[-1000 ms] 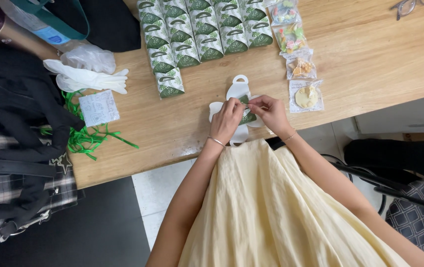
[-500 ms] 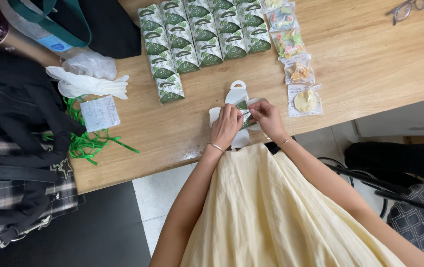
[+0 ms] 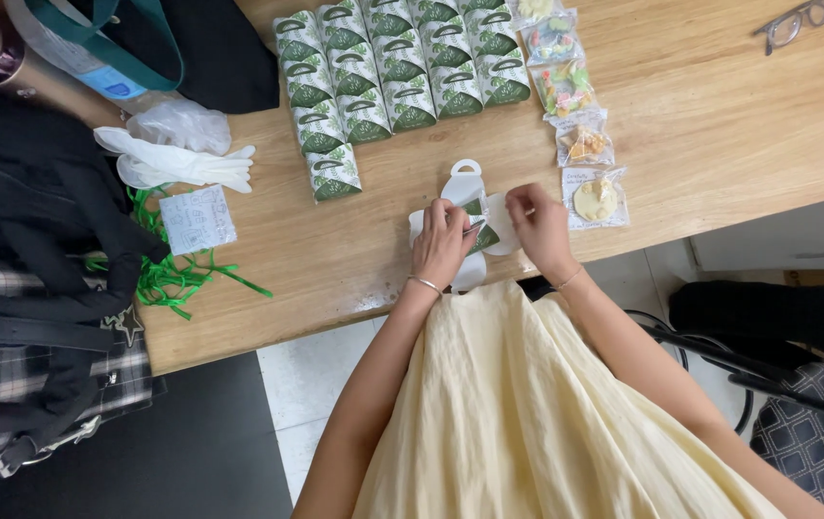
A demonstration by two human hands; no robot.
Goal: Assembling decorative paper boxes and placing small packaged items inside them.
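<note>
- Finished green-and-white boxes (image 3: 388,82) in rows toward the tabletop's (image 3: 720,125) far edge; snack packets (image 3: 580,144) just right.
- Flat box blank (image 3: 465,192) near the front edge, handle pointing away, long axis front-to-back.
- Left hand (image 3: 441,250) and right hand (image 3: 539,226) pinch its flaps.

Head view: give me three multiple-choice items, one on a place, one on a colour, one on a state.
1. Where are the eyeglasses? A) far right of the table B) on the gloves C) under the flat box
2. What colour are the ribbon strips? A) red B) green C) blue
3. How is the box under the hands? A) closed like the rows B) flat, unfolded C) crushed

A: they lie by the far right table edge.
B: the loose strips are green.
B: its white flaps lie spread under the left hand and right hand.
</note>
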